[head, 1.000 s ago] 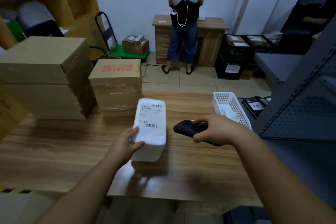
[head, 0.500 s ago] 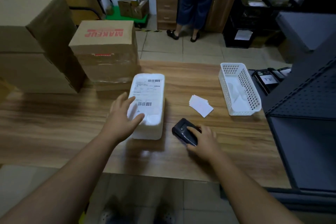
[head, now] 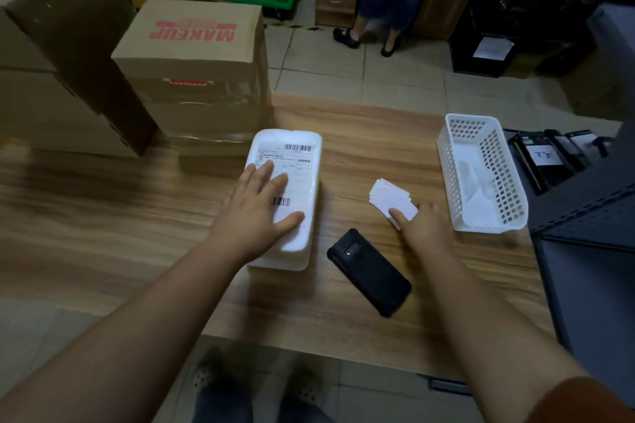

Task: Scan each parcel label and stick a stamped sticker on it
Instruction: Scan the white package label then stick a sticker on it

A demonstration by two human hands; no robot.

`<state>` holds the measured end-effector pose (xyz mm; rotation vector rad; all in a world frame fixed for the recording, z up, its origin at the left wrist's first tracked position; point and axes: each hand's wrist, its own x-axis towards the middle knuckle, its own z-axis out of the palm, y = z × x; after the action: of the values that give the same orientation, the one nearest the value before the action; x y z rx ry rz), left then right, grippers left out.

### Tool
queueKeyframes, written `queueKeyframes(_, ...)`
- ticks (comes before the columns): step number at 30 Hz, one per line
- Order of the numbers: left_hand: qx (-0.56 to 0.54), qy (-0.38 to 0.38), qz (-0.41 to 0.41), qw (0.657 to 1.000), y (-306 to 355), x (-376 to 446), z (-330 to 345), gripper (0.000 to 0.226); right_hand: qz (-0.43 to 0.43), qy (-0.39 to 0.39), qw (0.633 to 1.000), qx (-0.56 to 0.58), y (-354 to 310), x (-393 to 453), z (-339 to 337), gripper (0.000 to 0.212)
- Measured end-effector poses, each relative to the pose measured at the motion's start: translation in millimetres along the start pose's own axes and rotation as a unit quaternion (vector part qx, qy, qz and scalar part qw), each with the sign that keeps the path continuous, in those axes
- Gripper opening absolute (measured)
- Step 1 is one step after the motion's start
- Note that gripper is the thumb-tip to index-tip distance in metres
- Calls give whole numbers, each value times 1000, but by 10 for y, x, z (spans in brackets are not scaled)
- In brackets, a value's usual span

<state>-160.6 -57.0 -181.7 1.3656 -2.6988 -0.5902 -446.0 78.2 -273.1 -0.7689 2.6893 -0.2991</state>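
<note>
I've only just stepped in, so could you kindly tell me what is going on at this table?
A person is working through parcels. The left hand lies flat on the white labelled parcel on the wooden table. The right hand touches the small stack of white stickers. The black handheld scanner lies on the table between them, unheld.

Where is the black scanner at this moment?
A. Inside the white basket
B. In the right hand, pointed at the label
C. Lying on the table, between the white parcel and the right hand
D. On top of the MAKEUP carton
C. The black scanner lies flat on the wooden table, free of both hands, right of the white parcel, while the right hand reaches to the stickers.
</note>
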Motion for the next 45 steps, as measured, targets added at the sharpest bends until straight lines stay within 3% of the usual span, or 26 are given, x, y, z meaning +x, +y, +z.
queueKeyframes(3, -4, -2, 3, 1000, -2, 0, -20, 79, 24, 0, 1000, 19, -63, 69, 54, 70)
queueKeyframes(6, 0, -13, -3, 1000, 17, -6, -26, 78, 49, 12, 985, 167, -94, 94, 37, 42)
queueKeyframes(9, 9, -9, -2, 1000, 30, -16, -26, 79, 67, -9, 969, 236, -25, 121, -67, 20)
queueKeyframes(14, 7, -8, -3, 1000, 47, -24, -27, 78, 89, -70, 972, 207, 70, 180, -235, 44)
queueKeyframes(29, 0, -27, -8, 1000, 48, -113, -221, 77, 75, -153, 939, 300, 138, 123, -625, 42)
queueKeyframes(32, -24, -12, -4, 1000, 45, -166, -317, 77, 39, -161, 930, 328, -76, -151, -917, 29)
queueKeyframes(37, -189, 46, 21, 981, 187, -190, -517, 60, -108, -243, 919, 289, -639, -611, -1333, 20)
queueKeyframes(41, -390, 8, 6, 921, 351, -259, -755, 45, -206, -267, 891, 305, -1027, -997, -1514, 13)
queueKeyframes(45, -511, 5, -15, 859, 476, -303, -871, 37, -253, -271, 858, 355, -1239, -1273, -1529, 9)
